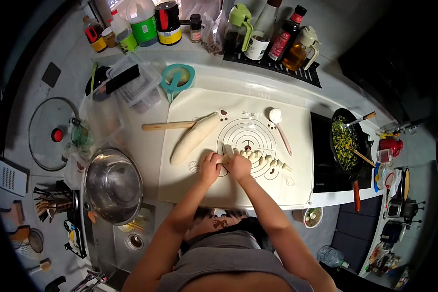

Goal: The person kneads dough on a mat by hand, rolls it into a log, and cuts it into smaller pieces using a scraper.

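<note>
My left hand (209, 167) is closed on the end of a thin dough rope (223, 159) on the cream pastry mat (180, 190). Beside it, my right hand (240, 168) grips a pale, flat cutter (228, 150), its edge at the rope; whether it is a knife or a scraper is unclear. Small cut dough pieces (268, 160) trail off to the right of my right hand. A large dough log (194, 138) lies slantwise farther left, over one end of a wooden rolling pin (166, 126). A pink-handled spoon (283, 136) carries white powder.
To the right, a wok (345, 141) of chopped green and yellow filling sits on the black stove (323, 180). A steel bowl (113, 187) stands left by the sink (148, 221). Sauce bottles (287, 34) line the back; plastic boxes (134, 78) are stacked back left.
</note>
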Demonstrator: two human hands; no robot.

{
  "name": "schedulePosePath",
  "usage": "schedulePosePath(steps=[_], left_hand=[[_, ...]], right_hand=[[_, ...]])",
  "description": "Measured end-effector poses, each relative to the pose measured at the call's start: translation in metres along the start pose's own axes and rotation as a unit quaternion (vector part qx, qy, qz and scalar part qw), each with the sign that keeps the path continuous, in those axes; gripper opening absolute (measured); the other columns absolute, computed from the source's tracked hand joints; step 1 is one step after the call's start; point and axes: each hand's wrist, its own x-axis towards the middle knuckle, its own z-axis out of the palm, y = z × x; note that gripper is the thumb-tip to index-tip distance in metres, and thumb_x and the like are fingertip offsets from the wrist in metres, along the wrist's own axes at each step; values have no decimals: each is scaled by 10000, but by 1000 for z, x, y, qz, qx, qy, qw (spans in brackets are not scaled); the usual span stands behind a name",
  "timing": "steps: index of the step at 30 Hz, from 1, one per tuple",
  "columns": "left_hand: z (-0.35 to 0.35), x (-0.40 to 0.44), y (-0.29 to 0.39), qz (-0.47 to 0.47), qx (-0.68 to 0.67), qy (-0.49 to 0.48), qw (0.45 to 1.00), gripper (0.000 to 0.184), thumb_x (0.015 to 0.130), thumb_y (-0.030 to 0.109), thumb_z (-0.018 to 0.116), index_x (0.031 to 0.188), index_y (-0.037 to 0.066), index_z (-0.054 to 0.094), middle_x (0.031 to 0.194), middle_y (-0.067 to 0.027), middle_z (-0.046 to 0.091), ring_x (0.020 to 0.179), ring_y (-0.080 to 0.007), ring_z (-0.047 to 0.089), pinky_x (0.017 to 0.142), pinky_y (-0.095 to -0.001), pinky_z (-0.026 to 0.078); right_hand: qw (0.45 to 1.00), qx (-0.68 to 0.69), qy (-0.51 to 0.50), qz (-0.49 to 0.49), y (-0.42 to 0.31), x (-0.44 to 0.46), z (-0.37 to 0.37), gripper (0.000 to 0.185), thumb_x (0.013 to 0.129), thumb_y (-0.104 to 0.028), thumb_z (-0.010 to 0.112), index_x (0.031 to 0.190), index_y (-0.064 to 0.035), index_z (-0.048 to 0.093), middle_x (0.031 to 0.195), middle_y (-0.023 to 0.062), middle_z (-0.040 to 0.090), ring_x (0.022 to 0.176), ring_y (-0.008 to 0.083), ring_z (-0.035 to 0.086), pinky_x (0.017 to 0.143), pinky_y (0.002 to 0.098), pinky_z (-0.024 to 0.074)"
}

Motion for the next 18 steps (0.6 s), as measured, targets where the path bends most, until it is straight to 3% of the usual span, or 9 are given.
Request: schedulePosePath(steps=[4,7,12,15,18], left_hand=[[3,6,-9,-37,-25,34,998,221,753,104,697,951,75,604,934,-101,618,903,-326,576,780,-421,467],[6,7,-10,-43,-16,56,997,172,771,111,682,929,76,624,911,-103,630,881,-334,580,780,-421,464],[6,9,-11,-56,22,35,998,199,750,88,666,946,72,628,954,-106,622,904,-333,575,796,-421,466],[4,8,-11,-53,25,26,998,231,730,74,667,958,82,631,984,-100,616,915,-330,573,814,-420,468],[-7,5,-6,-41,65,19,997,243,730,65,662,971,78,628,985,-95,613,914,-323,575,824,-415,472]], right_hand=[[997,52,45,24,8,-5,-12,230,823,-207,580,866,18,562,583,197,599,529,364,610,500,450,494],[995,50,66,-46,-14,-12,-30,222,825,-197,578,882,18,569,574,191,597,523,362,609,494,450,493],[998,-16,-31,-50,-32,-1,-22,172,763,-162,599,852,-15,585,783,175,655,615,309,655,535,409,517],[996,-50,-75,-21,-29,8,1,214,751,-174,612,893,-17,580,795,168,664,654,303,672,567,399,533],[998,-37,-44,-11,-33,11,14,221,777,-221,614,858,-17,581,701,165,663,622,313,666,551,414,523]])
